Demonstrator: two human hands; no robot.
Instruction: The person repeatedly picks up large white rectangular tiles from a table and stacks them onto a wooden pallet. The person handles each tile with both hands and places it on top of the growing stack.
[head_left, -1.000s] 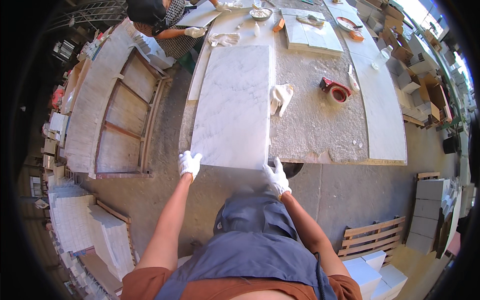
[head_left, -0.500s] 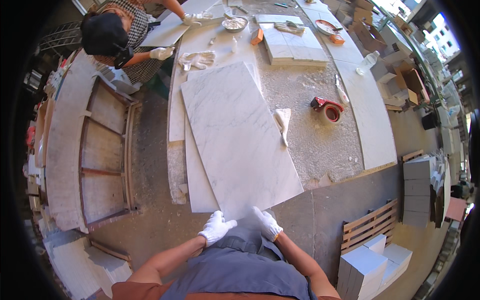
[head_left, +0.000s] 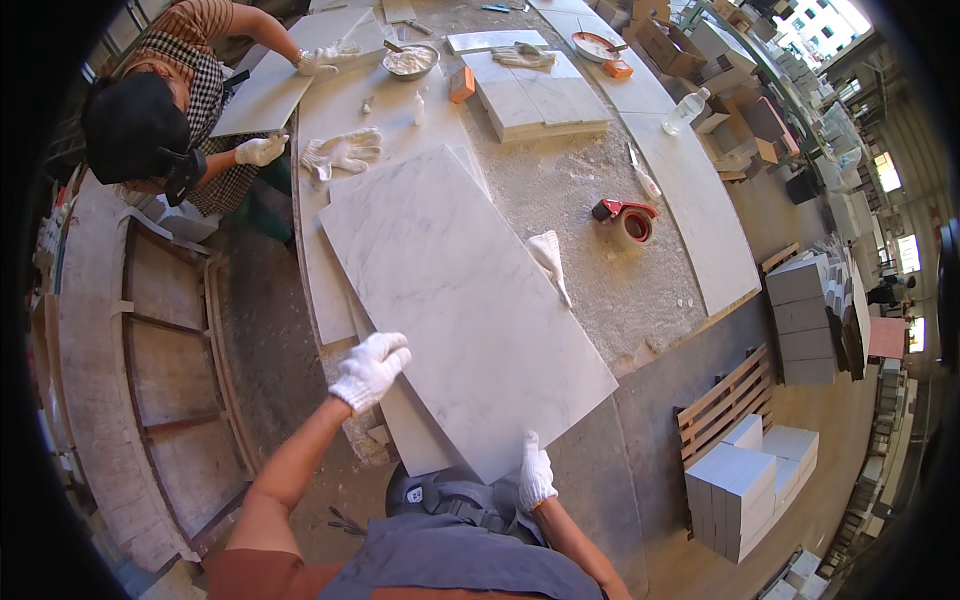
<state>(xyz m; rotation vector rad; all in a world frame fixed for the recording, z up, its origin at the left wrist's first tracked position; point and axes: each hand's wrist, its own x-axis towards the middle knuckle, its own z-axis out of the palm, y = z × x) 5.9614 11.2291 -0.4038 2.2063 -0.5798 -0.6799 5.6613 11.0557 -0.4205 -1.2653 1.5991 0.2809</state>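
Note:
A large white marble slab with grey veins lies at an angle over another pale slab, its near corner jutting past the table toward my waist. My left hand, in a white knit glove, is at the slab's left edge with its fingers loosely bent and nothing in them. My right hand, gloved the same way, holds the near right edge close to the corner. Its thumb side shows on top; the fingers under the edge are hidden. A white cloth or glove touches the slab's right edge.
A co-worker handles another slab at far left. The table bears loose gloves, a bowl of white paste, stacked tiles, a tape dispenser and a knife. A pallet and blocks stand right.
My left hand has moved from the near edge up to the slab's left side. My right hand stays by the near corner. The whole view has shifted and turned somewhat.

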